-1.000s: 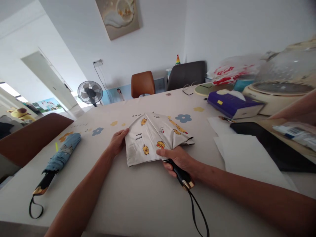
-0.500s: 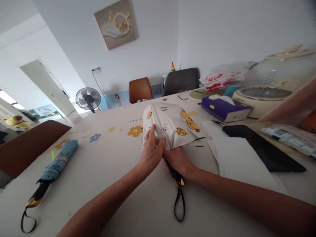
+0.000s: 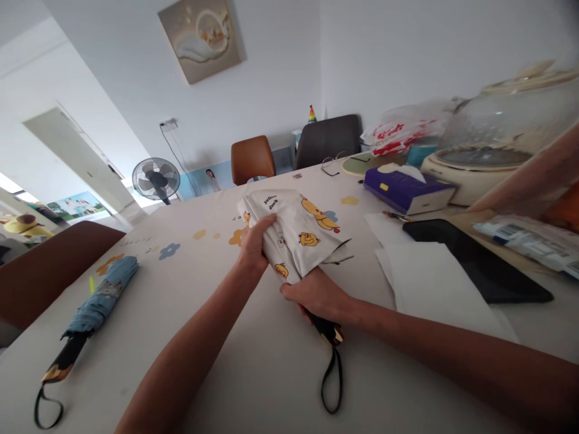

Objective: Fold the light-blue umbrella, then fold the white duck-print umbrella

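Observation:
A white folding umbrella [image 3: 294, 223] with yellow duck prints is held over the table, its canopy loose and partly folded. My left hand [image 3: 254, 246] grips the canopy's left side, thumb on top and the other fingers hidden beneath. Closed around the base of the canopy and the top of the handle is my right hand [image 3: 319, 294]. The black handle [image 3: 325, 328] with a gold end points toward me, its wrist strap [image 3: 332, 386] hanging down. To the left lies a blue folded umbrella [image 3: 102, 295], rolled up, with a similar handle and strap.
On the right are white paper sheets [image 3: 434, 274], a black tablet-like slab [image 3: 479, 259], a purple tissue box [image 3: 407, 188] and a glass-lidded appliance [image 3: 479, 163]. Glasses [image 3: 333, 163] rest at the far edge. Chairs [image 3: 253, 160] and a fan [image 3: 156, 179] stand beyond.
My left hand has gone from fingers extended against the canopy to gripping its left side. The canopy looks narrower and flatter. My right hand stays at the handle.

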Tool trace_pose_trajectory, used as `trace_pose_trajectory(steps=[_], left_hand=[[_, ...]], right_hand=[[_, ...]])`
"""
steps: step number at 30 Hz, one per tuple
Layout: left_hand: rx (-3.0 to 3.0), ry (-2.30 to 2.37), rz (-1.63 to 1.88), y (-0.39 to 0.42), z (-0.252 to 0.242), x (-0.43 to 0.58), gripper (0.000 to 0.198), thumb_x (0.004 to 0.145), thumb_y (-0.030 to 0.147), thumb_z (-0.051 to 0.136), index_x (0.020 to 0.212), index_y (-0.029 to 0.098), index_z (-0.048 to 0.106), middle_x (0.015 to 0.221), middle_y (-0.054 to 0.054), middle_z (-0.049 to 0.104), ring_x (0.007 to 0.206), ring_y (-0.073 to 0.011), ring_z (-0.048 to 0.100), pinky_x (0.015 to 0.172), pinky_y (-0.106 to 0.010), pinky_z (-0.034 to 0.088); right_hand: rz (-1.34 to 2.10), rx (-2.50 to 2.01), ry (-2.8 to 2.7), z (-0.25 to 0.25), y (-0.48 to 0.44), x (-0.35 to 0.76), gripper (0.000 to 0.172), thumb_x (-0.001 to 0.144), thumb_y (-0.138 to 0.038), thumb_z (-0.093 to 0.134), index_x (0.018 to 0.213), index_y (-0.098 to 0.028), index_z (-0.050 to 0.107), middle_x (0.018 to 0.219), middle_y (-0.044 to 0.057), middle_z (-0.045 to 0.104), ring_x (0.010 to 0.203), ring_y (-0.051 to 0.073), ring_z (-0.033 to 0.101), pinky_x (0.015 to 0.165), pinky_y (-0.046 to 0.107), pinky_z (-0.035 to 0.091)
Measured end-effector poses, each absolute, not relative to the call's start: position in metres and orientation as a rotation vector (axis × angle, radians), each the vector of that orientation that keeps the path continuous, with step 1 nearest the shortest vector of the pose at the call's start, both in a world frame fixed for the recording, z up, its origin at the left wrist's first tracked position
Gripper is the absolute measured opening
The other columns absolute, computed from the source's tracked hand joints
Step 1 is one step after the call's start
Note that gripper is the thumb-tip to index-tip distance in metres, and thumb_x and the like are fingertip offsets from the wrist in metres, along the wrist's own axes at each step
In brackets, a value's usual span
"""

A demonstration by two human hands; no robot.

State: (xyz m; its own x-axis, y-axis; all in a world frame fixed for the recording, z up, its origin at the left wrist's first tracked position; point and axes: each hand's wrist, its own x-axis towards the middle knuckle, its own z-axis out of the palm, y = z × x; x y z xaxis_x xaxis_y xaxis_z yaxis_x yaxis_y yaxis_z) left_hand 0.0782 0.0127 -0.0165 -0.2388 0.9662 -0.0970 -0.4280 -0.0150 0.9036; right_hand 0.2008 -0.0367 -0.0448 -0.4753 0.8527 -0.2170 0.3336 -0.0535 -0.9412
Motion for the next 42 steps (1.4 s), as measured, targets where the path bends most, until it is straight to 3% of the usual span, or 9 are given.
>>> trace_pose_trajectory(steps=[9, 12, 15, 18, 23, 28, 33, 37, 42], left_hand=[[0.705, 0.904, 1.579, 0.016, -0.010, 0.063, 0.039, 0.067, 0.026, 0.063, 0.103, 0.012, 0.058, 0.095, -0.009, 0.067, 0.094, -0.0261, 0.062, 0.089, -0.040, 0.048], [0.665, 0.882, 1.600, 0.015, -0.009, 0.064, 0.038, 0.065, 0.022, 0.063, 0.102, 0.012, 0.060, 0.092, -0.008, 0.068, 0.092, -0.0247, 0.063, 0.090, -0.038, 0.048], [0.634, 0.858, 1.598, 0.014, -0.007, 0.065, 0.037, 0.064, 0.021, 0.064, 0.100, 0.012, 0.061, 0.090, -0.007, 0.069, 0.090, -0.0237, 0.064, 0.089, -0.037, 0.048], [0.624, 0.833, 1.584, 0.013, -0.006, 0.066, 0.034, 0.063, 0.022, 0.065, 0.096, 0.012, 0.063, 0.088, -0.007, 0.069, 0.089, -0.0233, 0.064, 0.088, -0.036, 0.049], [0.593, 0.820, 1.568, 0.012, -0.007, 0.067, 0.031, 0.064, 0.023, 0.065, 0.093, 0.012, 0.064, 0.083, -0.007, 0.069, 0.086, -0.0232, 0.065, 0.088, -0.036, 0.049], [0.559, 0.847, 1.541, 0.015, -0.011, 0.064, 0.033, 0.065, 0.024, 0.065, 0.095, 0.012, 0.063, 0.084, -0.008, 0.069, 0.083, -0.0222, 0.065, 0.086, -0.035, 0.050], [0.531, 0.942, 1.595, 0.034, -0.023, 0.041, 0.025, 0.062, 0.023, 0.064, 0.085, 0.013, 0.063, 0.076, -0.006, 0.068, 0.075, -0.0205, 0.065, 0.079, -0.033, 0.052], [0.515, 1.220, 1.769, 0.052, -0.036, 0.000, 0.007, 0.063, 0.020, 0.057, 0.066, 0.015, 0.055, 0.067, -0.004, 0.063, 0.073, -0.0175, 0.064, 0.076, -0.031, 0.049], [0.705, 1.302, 1.910, 0.051, -0.031, -0.013, 0.020, 0.061, 0.015, 0.057, 0.081, 0.018, 0.056, 0.082, -0.001, 0.064, 0.083, -0.0129, 0.062, 0.085, -0.030, 0.042]], right_hand=[[1.833, -1.059, -1.635, -0.044, -0.040, 0.199, 0.024, 0.072, -0.021, 0.053, 0.051, -0.017, 0.042, 0.038, -0.003, 0.046, 0.028, 0.008, 0.044, 0.029, 0.019, 0.038], [1.947, -0.868, -1.460, -0.044, -0.041, 0.202, 0.013, 0.071, -0.024, 0.061, 0.074, -0.013, 0.055, 0.063, 0.002, 0.059, 0.050, 0.013, 0.058, 0.041, 0.024, 0.051], [2.097, -0.688, -1.270, -0.047, -0.039, 0.204, 0.034, 0.068, -0.023, 0.067, 0.099, -0.015, 0.056, 0.101, 0.008, 0.058, 0.087, 0.021, 0.061, 0.063, 0.033, 0.057], [2.231, -0.605, -1.183, -0.051, -0.036, 0.205, 0.040, 0.068, -0.020, 0.067, 0.106, -0.017, 0.054, 0.117, 0.011, 0.052, 0.100, 0.024, 0.058, 0.072, 0.038, 0.056], [2.309, -0.628, -1.168, -0.052, -0.035, 0.206, 0.030, 0.067, -0.020, 0.066, 0.095, -0.013, 0.055, 0.095, 0.008, 0.060, 0.074, 0.019, 0.064, 0.060, 0.033, 0.056], [2.265, -0.781, -1.204, -0.051, -0.036, 0.202, 0.017, 0.068, -0.022, 0.063, 0.072, -0.015, 0.049, 0.048, -0.007, 0.044, 0.036, 0.004, 0.039, 0.032, 0.016, 0.037], [2.412, -0.780, -1.076, -0.050, -0.041, 0.198, 0.014, 0.069, -0.019, 0.060, 0.072, -0.016, 0.047, 0.055, -0.007, 0.043, 0.037, 0.003, 0.035, 0.030, 0.014, 0.033], [2.558, -0.756, -0.948, -0.055, -0.045, 0.195, 0.009, 0.076, -0.020, 0.056, 0.076, -0.014, 0.049, 0.060, -0.006, 0.044, 0.039, 0.003, 0.035, 0.036, 0.018, 0.046], [2.548, -0.799, -0.880, -0.063, -0.045, 0.190, 0.011, 0.081, -0.022, 0.053, 0.076, -0.014, 0.048, 0.065, -0.003, 0.047, 0.041, 0.004, 0.041, 0.042, 0.025, 0.052]])
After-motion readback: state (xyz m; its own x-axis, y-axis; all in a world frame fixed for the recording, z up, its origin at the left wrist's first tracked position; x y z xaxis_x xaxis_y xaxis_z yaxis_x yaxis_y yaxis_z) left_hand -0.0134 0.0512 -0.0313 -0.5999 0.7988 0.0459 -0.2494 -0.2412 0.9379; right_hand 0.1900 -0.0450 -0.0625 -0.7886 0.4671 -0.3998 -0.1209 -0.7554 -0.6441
